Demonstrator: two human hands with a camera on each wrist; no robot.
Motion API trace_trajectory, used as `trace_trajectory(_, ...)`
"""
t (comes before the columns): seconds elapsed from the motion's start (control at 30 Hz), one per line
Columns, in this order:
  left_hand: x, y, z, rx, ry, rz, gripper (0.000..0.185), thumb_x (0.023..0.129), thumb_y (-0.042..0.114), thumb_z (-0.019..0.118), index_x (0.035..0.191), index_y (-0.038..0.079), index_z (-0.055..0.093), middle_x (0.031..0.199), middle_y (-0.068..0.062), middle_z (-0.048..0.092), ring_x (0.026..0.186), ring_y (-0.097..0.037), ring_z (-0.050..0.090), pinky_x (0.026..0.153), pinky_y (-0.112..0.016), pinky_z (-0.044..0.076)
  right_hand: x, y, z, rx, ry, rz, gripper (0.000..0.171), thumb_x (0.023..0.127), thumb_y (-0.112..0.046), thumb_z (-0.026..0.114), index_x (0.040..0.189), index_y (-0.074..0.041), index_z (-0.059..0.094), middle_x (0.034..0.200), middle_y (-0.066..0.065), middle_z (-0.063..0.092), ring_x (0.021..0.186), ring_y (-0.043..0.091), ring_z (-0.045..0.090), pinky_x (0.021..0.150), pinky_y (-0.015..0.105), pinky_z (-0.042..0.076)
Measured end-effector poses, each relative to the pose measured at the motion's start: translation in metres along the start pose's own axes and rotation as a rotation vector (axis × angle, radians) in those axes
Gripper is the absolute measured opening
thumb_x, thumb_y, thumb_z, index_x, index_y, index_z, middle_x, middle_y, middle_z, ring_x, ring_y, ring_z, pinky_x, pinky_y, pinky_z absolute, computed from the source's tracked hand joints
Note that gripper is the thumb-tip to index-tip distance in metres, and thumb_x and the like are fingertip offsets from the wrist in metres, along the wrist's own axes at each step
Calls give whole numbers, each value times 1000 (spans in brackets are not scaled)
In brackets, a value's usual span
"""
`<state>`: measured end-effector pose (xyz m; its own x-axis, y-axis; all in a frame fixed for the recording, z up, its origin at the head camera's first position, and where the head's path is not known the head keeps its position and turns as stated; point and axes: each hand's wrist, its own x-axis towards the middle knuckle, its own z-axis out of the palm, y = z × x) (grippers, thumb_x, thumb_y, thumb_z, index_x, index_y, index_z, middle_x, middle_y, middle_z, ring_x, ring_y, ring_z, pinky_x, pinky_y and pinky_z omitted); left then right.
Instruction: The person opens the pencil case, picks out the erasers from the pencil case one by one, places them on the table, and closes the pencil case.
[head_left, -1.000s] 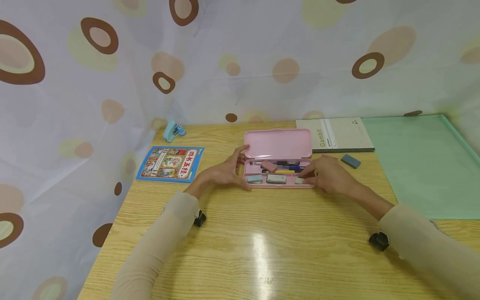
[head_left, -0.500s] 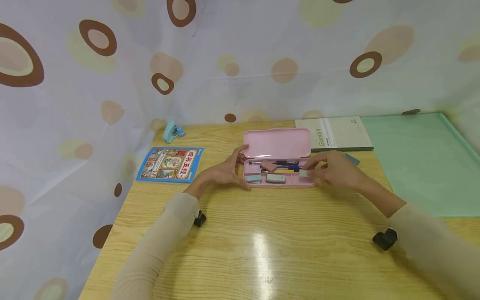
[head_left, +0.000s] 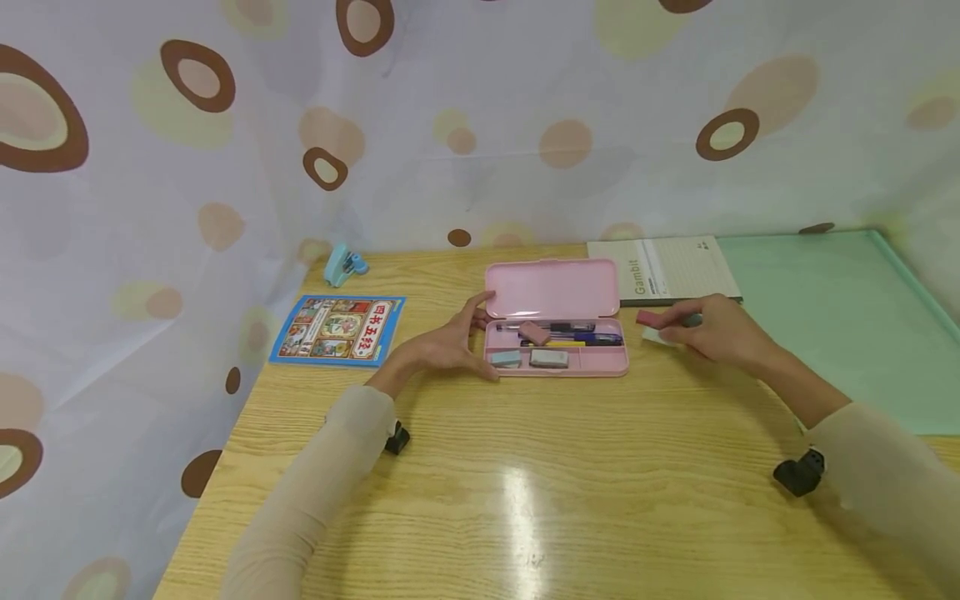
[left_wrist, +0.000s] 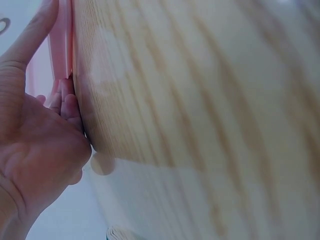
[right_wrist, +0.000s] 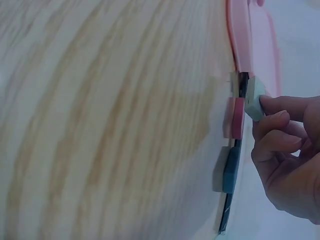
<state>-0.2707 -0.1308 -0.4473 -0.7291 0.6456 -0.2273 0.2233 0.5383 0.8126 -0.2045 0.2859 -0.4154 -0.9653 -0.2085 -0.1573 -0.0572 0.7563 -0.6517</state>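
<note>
A pink pencil case (head_left: 603, 361) lies with its lid laid back. My left hand (head_left: 448, 343) holds its left end, thumb along the front corner and fingers by the hinge side; the left wrist view shows this thumb (left_wrist: 31, 35) close up. Inside are several pens (head_left: 600, 339), a pink eraser (head_left: 534, 333), a light blue eraser (head_left: 506, 359) and a white eraser (head_left: 549, 358). Right of the case, my right hand (head_left: 718, 332) pinches a pale green eraser (right_wrist: 255, 98) between thumb and index finger, above the table. A red eraser (right_wrist: 238, 118) and a dark blue eraser (right_wrist: 230, 170) lie beneath it.
A notebook (head_left: 686, 267) lies behind, beside a green mat (head_left: 847, 333) on the right. To the left are a blue-edged picture book (head_left: 339, 330) and a light blue hole punch or stapler-like tool (head_left: 343, 265). A patterned cloth (head_left: 420, 200) encloses the wooden table (head_left: 600, 483).
My right hand has lifted the pale green eraser out of the case's front right compartment and carried it right, over the red and dark blue erasers. My left hand has stayed at the case.
</note>
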Motion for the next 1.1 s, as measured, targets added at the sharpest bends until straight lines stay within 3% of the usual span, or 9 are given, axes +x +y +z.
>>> trace_trajectory(0.27,2,-2,1,-9,-7,9,127,78,22,94,166,27,1,152,-9,35,140,-24,36,123,-40,29,9,14,8,-49,9,-16,23,99,-17,70,116,-2,76,60,1,57,56,16,51,50,28,39)
trace_trajectory(0.5,2,0,1,-4,-11,20,128,78,22,94,166,27,1,151,-9,36,139,-24,36,122,-40,30,9,9,8,-46,18,-31,27,102,-21,68,121,-2,74,70,4,64,59,19,54,50,29,39)
trace_trajectory(0.67,2,0,1,-5,-10,18,129,78,20,94,166,27,1,151,-9,35,139,-23,36,122,-39,30,10,-2,8,63,1,-70,26,103,-22,68,122,-6,73,96,12,71,57,19,56,46,30,41)
trace_trajectory(0.87,2,-1,0,-8,-9,23,129,77,20,94,166,26,1,151,-10,35,139,-25,36,122,-40,30,15,-23,25,269,-103,-100,28,102,-17,68,128,-6,70,101,19,69,54,15,51,43,28,40)
trace_trajectory(0.97,1,0,0,-14,-9,23,128,78,19,94,166,26,1,152,-11,34,139,-26,36,122,-42,29,18,-37,38,297,-132,-121,28,100,-13,69,127,-5,71,112,16,71,51,13,49,43,27,38)
trace_trajectory(1.1,0,-1,-1,-12,-4,16,128,78,20,94,166,27,1,153,-11,34,140,-26,35,123,-42,29,23,-53,57,287,-147,-175,24,98,-11,71,122,-6,73,110,14,71,49,13,49,44,26,39)
